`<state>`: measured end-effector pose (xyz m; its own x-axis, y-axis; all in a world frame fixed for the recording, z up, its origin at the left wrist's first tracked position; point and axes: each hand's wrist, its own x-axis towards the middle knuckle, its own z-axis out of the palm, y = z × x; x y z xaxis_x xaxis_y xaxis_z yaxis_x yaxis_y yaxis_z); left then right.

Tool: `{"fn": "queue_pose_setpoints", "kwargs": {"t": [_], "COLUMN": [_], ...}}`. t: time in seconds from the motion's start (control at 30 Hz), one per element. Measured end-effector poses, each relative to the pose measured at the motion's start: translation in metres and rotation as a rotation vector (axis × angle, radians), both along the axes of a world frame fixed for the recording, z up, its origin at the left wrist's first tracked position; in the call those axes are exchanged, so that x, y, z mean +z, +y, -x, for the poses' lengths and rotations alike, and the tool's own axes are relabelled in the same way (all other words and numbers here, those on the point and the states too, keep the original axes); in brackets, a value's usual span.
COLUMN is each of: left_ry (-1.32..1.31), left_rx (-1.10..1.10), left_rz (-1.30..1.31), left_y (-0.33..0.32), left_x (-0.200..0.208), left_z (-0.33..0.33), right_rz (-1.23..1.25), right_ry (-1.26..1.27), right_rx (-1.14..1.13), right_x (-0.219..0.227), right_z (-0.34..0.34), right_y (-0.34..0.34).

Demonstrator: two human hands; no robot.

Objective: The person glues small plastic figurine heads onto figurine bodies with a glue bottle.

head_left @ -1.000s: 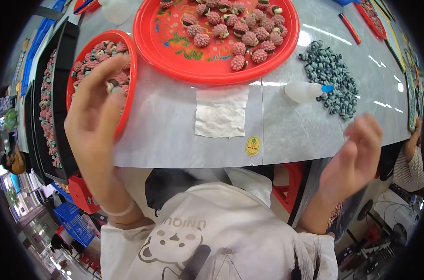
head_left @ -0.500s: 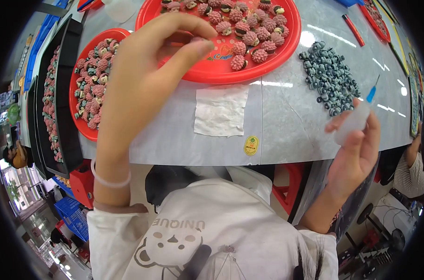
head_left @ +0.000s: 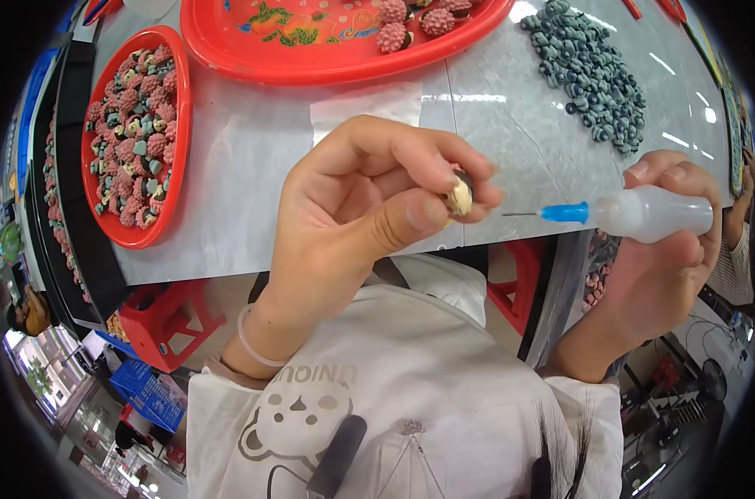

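Note:
My left hand (head_left: pixel 369 195) pinches a small knobbly figure piece (head_left: pixel 460 196), pink and dark with a cream-coloured face turned to the right. In my right hand (head_left: pixel 664 249) lies a translucent squeeze bottle (head_left: pixel 656 211) with a blue needle tip (head_left: pixel 565 212), held level. Its needle points left at the piece, a short gap away from it. Beyond my hands, a large red tray (head_left: pixel 311 71) holds several similar pink pieces. A white cloth (head_left: pixel 377 106) lies on the table behind my left hand, partly covered by it.
A smaller red tray (head_left: pixel 183 125) of pink and teal pieces stands at the left, beside a black bin (head_left: pixel 103 224). Loose grey-blue parts (head_left: pixel 589 75) are heaped at the back right of the grey table (head_left: pixel 252 166). Red stools (head_left: pixel 165 333) stand below the table edge.
My left hand has come down from the large tray toward the middle with the piece. My right hand has turned the bottle from upright to level, its needle now pointing left. The view has shifted.

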<state>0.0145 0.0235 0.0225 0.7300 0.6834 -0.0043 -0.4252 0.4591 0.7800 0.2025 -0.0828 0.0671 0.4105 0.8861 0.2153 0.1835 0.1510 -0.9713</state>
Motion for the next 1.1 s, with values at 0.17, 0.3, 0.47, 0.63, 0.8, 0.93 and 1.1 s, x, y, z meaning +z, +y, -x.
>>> {"fn": "queue_pose_setpoints", "kwargs": {"t": [0.17, 0.3, 0.47, 0.63, 0.8, 0.93, 1.1], "left_ry": [0.121, 0.105, 0.093, 0.090, 0.078, 0.092, 0.024], "left_rx": [-0.021, -0.037, -0.009, -0.019, 0.012, 0.004, 0.005], "left_rz": [-0.024, 0.005, -0.027, -0.036, -0.035, -0.018, -0.002], "left_y": [-0.003, -0.007, -0.008, -0.007, -0.006, -0.006, -0.009], "left_x": [0.007, 0.008, 0.006, 0.004, 0.005, 0.008, 0.006], "left_z": [0.004, 0.004, 0.003, 0.002, 0.004, 0.001, 0.004], "right_rz": [0.119, 0.032, 0.013, -0.057, -0.019, 0.044, -0.074], "right_ry": [-0.153, -0.333, -0.597, -0.718, -0.597, 0.015, -0.356], "right_rx": [-0.027, -0.028, -0.003, -0.116, 0.198, -0.138, -0.188], "right_x": [0.005, 0.016, 0.025, 0.026, 0.032, 0.007, -0.039], "right_z": [0.006, 0.009, 0.018, 0.031, 0.012, 0.008, 0.018], "right_y": [-0.001, 0.000, -0.007, -0.005, -0.008, -0.008, 0.036]}}
